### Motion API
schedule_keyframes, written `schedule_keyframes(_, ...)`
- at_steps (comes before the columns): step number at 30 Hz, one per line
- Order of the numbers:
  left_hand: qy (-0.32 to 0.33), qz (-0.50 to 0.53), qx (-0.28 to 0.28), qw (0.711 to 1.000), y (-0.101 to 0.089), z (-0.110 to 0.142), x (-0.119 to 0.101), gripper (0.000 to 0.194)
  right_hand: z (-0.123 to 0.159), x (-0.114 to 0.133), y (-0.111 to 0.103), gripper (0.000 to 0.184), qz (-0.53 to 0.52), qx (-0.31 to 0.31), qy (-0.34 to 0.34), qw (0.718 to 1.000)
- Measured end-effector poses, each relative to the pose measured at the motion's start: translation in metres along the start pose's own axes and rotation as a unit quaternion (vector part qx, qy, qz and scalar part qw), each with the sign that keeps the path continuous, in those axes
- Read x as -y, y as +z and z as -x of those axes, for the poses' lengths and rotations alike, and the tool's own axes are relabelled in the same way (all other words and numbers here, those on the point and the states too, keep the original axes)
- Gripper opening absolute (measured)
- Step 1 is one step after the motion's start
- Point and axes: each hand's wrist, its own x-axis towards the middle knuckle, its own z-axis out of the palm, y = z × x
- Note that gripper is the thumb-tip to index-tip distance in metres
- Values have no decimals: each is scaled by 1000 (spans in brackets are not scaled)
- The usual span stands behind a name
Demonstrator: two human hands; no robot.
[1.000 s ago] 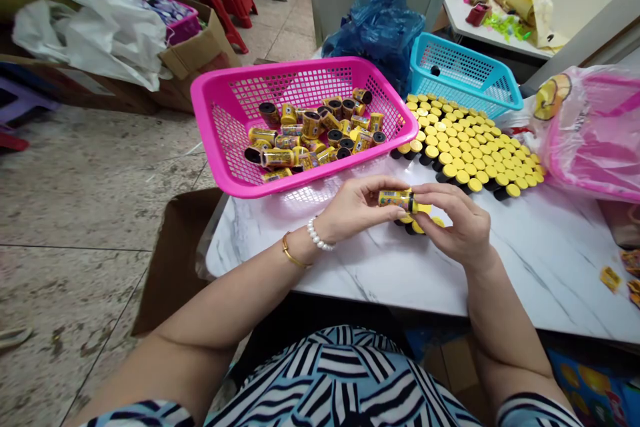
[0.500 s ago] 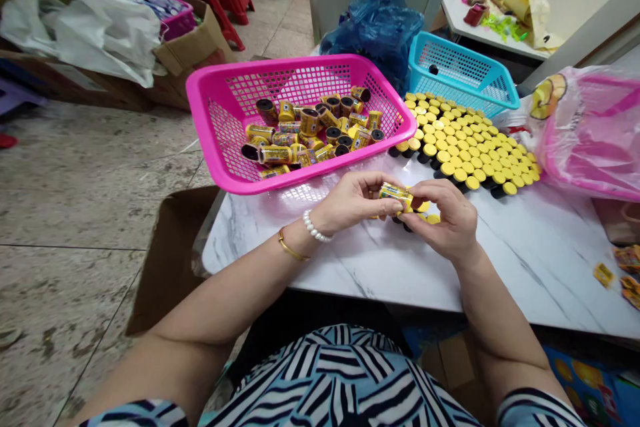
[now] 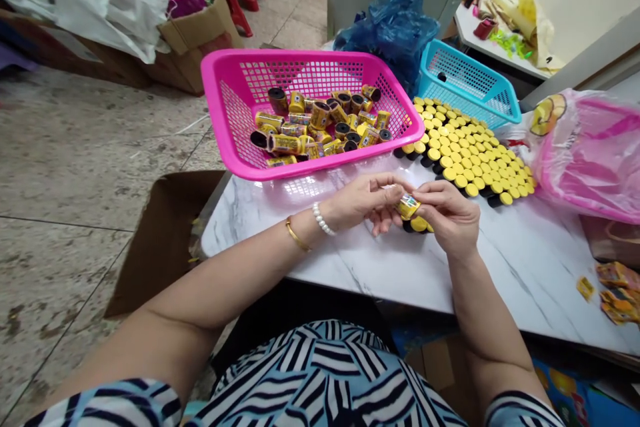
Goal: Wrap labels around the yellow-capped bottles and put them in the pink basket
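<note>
Between both hands is a small cylinder with a yellow printed label [image 3: 409, 206]. My left hand [image 3: 373, 201] has its thumb and forefinger on the cylinder's left end, its other fingers curled loosely below. My right hand [image 3: 447, 213] pinches the right side with thumb and fingertips. Just under the hands, a few yellow-topped black cylinders [image 3: 419, 225] stand on the table, partly hidden. Behind, a pink basket [image 3: 295, 172] holds many similar labelled cylinders [image 3: 320, 117], lying at all angles. To the right of it, rows of yellow-capped black cylinders [image 3: 470, 150] stand packed together.
A turquoise basket [image 3: 470, 83] and a blue plastic bag [image 3: 393, 30] sit at the back. A pink plastic bag [image 3: 590, 153] is at the right, with yellow-orange labels [image 3: 617, 290] near the edge. An open cardboard box [image 3: 160, 240] stands by the marble-patterned table [image 3: 345, 267].
The cylinder has turned between my fingers, and my left hand's lower fingers have loosened and spread. The whole view has shifted slightly.
</note>
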Motion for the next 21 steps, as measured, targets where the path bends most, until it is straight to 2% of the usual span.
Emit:
schedule_keyframes(2,-14,4,-2,1000,0,-1,2,63,2,-1,2,20,11,-14,-12,1000)
schedule_keyframes(6,-35,8,-41,999,1,-3,5,67,8,-3,6,19,15,-3,-14,1000)
schedule_keyframes(9,-17,-12,-70,997,1,-4,2,67,2,3,14,30,54,15,-1,998)
schedule_keyframes(11,7,-33,-95,995,0,-4,-4,66,-17,10,21,35,132,41,-19,990)
schedule_keyframes(12,20,-46,-117,992,-2,-4,-6,66,-32,14,25,31,179,46,-36,982)
schedule_keyframes(13,30,-63,-142,987,-3,-4,-9,65,-50,17,28,24,220,37,-55,973)
schedule_keyframes(15,42,-123,-182,975,-8,-2,-12,59,-89,20,30,29,264,-6,-74,962)
schedule_keyframes(17,60,-235,-200,949,-14,1,-11,43,-119,21,23,40,271,6,-92,958)
schedule_keyframes(18,71,-308,-203,927,-17,5,-9,34,-125,21,18,44,273,14,-92,957)
schedule_keyframes(19,84,-384,-209,896,-20,8,-5,25,-124,21,11,45,278,14,-86,957)
schedule_keyframes(21,100,-511,-221,825,-27,15,4,10,-102,22,-6,40,289,-4,-61,955)
